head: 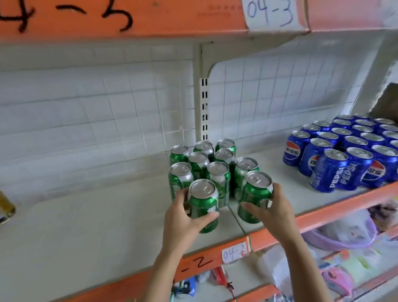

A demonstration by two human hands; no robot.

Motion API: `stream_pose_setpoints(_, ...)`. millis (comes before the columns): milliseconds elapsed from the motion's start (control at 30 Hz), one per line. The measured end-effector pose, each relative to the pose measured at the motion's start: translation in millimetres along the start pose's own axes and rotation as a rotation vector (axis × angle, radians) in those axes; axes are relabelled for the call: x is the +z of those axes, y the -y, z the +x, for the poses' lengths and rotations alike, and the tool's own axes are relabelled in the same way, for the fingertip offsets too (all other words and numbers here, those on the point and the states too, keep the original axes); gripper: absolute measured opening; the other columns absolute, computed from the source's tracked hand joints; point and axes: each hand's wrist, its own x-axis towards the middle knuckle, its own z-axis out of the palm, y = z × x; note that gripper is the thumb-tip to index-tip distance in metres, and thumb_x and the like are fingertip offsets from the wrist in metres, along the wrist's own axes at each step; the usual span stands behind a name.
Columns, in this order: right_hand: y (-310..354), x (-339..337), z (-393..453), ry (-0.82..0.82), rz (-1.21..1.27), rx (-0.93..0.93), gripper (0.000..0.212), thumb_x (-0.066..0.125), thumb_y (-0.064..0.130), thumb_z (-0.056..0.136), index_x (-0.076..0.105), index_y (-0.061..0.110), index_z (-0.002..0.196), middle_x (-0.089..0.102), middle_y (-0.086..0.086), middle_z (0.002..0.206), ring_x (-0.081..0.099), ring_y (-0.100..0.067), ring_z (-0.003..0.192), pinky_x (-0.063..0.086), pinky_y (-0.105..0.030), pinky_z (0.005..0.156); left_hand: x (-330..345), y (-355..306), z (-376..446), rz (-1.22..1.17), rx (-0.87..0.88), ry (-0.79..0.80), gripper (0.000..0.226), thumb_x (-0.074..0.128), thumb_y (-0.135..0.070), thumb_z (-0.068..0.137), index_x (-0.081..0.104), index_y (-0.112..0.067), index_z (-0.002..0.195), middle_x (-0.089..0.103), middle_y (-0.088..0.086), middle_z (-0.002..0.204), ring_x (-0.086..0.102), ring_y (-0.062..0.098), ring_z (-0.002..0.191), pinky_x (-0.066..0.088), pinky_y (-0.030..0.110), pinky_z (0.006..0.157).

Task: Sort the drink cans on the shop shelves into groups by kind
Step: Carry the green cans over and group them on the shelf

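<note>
The left hand (181, 217) grips 1 green can (203, 205) and the right hand (273, 210) grips another (255, 197), both upright near the shelf's (106, 224) front edge. Behind them stand 8 green cans (203, 161); blue cans (351, 150) crowd the shelf's right end.

upright on the white shelf (105, 222): green cans (199, 164) with silver tops clustered at centre, two front ones (203, 205) (256, 197) each gripped by a hand; blue pepsi cans (351, 154) packed in rows well apart at right.
</note>
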Motion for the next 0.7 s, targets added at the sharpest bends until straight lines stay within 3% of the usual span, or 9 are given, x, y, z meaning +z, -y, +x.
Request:
stream_pose_setpoints(133,-15.8,1.2,11.0,0.06,0.02,0.018,0.054,0.081,0.024,0.069,0.041,0.022,0.104,0.06,0.001,0.098,0.055,-0.014,0.082,0.037,-0.02,0.06,23.7,-0.8,3.5,0.061,-0.011,-0.055,0.061,0.085,-0.04,0.06,0.049,-0.035,0.109,0.054,-0.025,0.098,0.054,0.001,0.091,0.037,0.007,0.071)
stream_pose_setpoints(267,-17.0,16.9,9.4,0.12,0.008,-0.064,0.058,0.081,0.024,0.07,0.044,0.016,0.114,0.055,0.003,0.106,0.053,-0.01,0.084,0.038,-0.013,0.064,32.0,2.1,5.1,0.109,-0.031,-0.1,0.068,0.083,-0.039,0.064,0.05,-0.024,0.121,0.052,-0.017,0.107,0.049,0.001,0.097,0.035,0.015,0.082)
stream_pose_setpoints(400,-17.0,15.4,1.9,0.147,-0.142,-0.063,0.055,0.074,0.029,0.077,0.044,0.008,0.119,0.049,-0.002,0.11,0.049,-0.016,0.095,0.036,-0.02,0.074,30.6,4.3,-8.7,0.251,-0.038,-0.102,0.063,0.076,-0.04,0.072,0.05,-0.018,0.126,0.057,-0.011,0.114,0.054,0.006,0.102,0.041,0.019,0.085)
stream_pose_setpoints(533,-15.3,-9.2,-22.0,0.36,-0.514,-0.111,0.035,0.055,0.031,0.091,0.047,0.01,0.118,0.046,-0.004,0.106,0.048,-0.022,0.105,0.036,-0.026,0.085,0.6,9.9,-44.0,0.453,0.014,-0.139,0.028,0.068,-0.024,0.082,0.063,-0.016,0.108,0.064,-0.008,0.097,0.06,0.007,0.078,0.045,0.02,0.07)
stream_pose_setpoints(633,0.7,-7.0,-42.4,0.391,-0.413,-0.252,0.028,0.054,0.023,0.091,0.052,0.011,0.116,0.05,-0.005,0.105,0.05,-0.024,0.102,0.038,-0.03,0.085,-29.5,11.3,-68.0,0.54,-0.038,-0.126,0.02,0.071,-0.022,0.08,0.066,-0.016,0.098,0.066,-0.006,0.083,0.061,0.01,0.064,0.051,0.029,0.066)
stream_pose_setpoints(700,13.2,5.0,-53.4,0.499,-0.364,-0.339,0.028,0.053,0.024,0.091,0.05,0.014,0.117,0.052,-0.004,0.108,0.052,-0.021,0.102,0.041,-0.03,0.085,-48.4,10.0,-82.2,0.589,-0.093,-0.092,0.02,0.071,-0.027,0.08,0.066,-0.018,0.098,0.066,-0.006,0.081,0.061,0.011,0.064,0.053,0.032,0.067)
